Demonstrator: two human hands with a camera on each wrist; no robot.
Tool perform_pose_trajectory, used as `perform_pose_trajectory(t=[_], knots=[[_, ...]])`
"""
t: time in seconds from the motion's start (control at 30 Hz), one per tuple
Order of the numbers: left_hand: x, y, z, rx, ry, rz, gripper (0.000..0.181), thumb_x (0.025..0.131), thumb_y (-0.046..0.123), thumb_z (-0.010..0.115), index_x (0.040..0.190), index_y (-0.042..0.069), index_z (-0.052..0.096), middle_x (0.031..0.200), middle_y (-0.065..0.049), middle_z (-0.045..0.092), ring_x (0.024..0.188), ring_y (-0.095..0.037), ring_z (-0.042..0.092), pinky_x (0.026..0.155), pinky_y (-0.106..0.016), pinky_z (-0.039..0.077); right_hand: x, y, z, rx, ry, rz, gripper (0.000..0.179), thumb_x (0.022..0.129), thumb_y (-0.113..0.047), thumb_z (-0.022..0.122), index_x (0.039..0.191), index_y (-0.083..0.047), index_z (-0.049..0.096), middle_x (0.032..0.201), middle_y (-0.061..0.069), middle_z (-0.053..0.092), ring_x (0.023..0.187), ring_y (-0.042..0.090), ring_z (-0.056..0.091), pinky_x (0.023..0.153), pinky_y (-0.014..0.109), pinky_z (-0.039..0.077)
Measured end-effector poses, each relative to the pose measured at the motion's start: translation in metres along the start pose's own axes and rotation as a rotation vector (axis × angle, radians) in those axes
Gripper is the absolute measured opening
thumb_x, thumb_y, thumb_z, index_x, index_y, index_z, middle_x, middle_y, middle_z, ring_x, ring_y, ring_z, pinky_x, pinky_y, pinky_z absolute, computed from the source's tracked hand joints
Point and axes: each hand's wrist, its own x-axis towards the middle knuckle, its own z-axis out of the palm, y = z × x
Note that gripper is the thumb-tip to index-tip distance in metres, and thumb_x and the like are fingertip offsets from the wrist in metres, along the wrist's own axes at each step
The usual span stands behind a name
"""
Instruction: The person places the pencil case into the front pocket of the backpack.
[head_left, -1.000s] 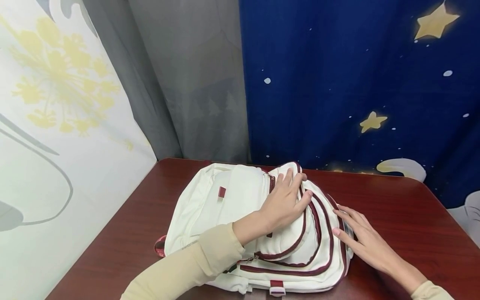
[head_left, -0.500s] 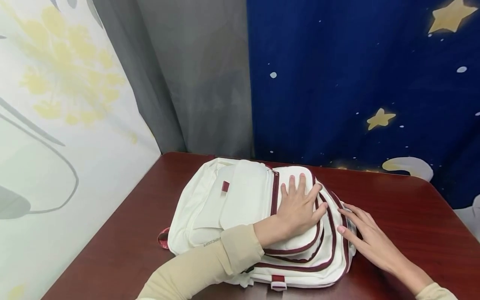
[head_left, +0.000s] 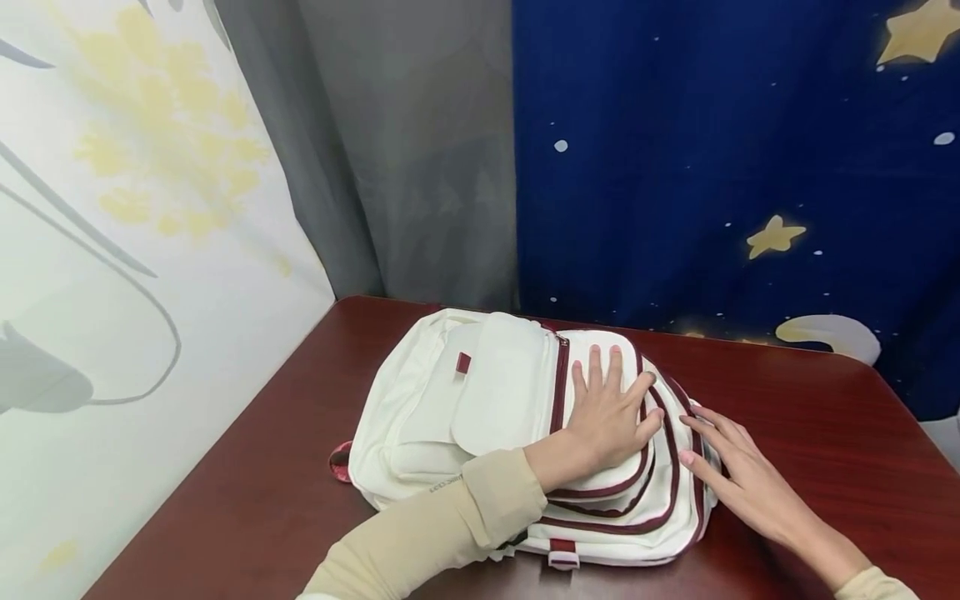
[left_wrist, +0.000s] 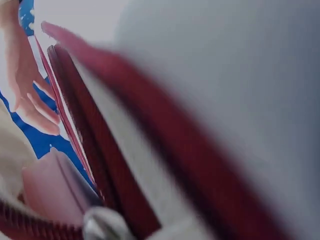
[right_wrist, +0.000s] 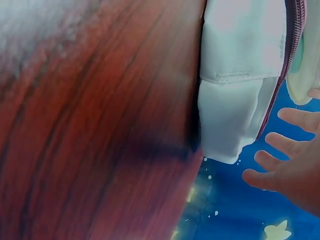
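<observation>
A white backpack (head_left: 420, 400) with dark red zipper trim lies on its back on the table in the head view. My left hand (head_left: 611, 417) rests on its front pocket (head_left: 600, 342), fingers spread and straight. Along the bag's right end, my right hand (head_left: 750, 475) has its fingers extended at the curved rim; I cannot tell whether every fingertip touches. Close up in the left wrist view are a dark red zipper edge (left_wrist: 90, 130) and a metal zipper pull (left_wrist: 105, 225). The right wrist view shows spread fingers (right_wrist: 290, 145) beside the bag's white side (right_wrist: 235, 110).
The dark red wooden table (head_left: 247, 492) extends around the bag. A grey curtain (head_left: 420, 167) and a blue star-patterned curtain (head_left: 637, 208) hang behind it. A white patterned cloth (head_left: 187, 317) borders the left side. A strap buckle (head_left: 563, 557) hangs at the bag's near side.
The front pocket's far edge was raised and bunched under my left hand; it now lies flatter, with that hand spread on it. The right hand stays at the bag's end. The view shifts slightly.
</observation>
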Motion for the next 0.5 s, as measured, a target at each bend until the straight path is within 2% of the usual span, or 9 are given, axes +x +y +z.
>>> perform_pose_trajectory(t=[0.2,0.33,0.5], knots=[[-0.003,0.004,0.010,0.037,0.023,-0.010,0.048,0.095,0.054,0.031,0.139,0.037,0.036,0.152,-0.012,0.019,0.138,-0.037,0.007,0.106,-0.054,0.014,-0.008,-0.006,-0.002,0.004,0.025,-0.013,0.043,0.091,-0.021,0.060,0.129,-0.002,0.051,0.138,0.019,0.037,0.122,0.034,0.032,0.094,0.009,0.011],[-0.003,0.005,0.014,0.092,0.038,-0.006,0.048,0.094,0.055,0.030,0.140,0.038,0.035,0.151,-0.012,0.020,0.138,-0.037,0.009,0.106,-0.054,0.015,-0.013,-0.011,-0.004,0.014,0.023,-0.012,0.046,0.091,-0.020,0.060,0.132,-0.002,0.048,0.138,0.020,0.036,0.123,0.034,0.031,0.092,0.004,0.007],[-0.004,0.000,0.014,0.118,0.065,-0.013,0.048,0.094,0.055,0.030,0.139,0.040,0.036,0.151,-0.012,0.022,0.138,-0.037,0.011,0.105,-0.054,0.016,-0.017,-0.017,-0.008,0.044,0.056,0.005,0.070,0.091,-0.018,0.060,0.149,-0.011,0.020,0.144,0.022,0.029,0.130,0.032,0.025,0.096,0.006,0.006]])
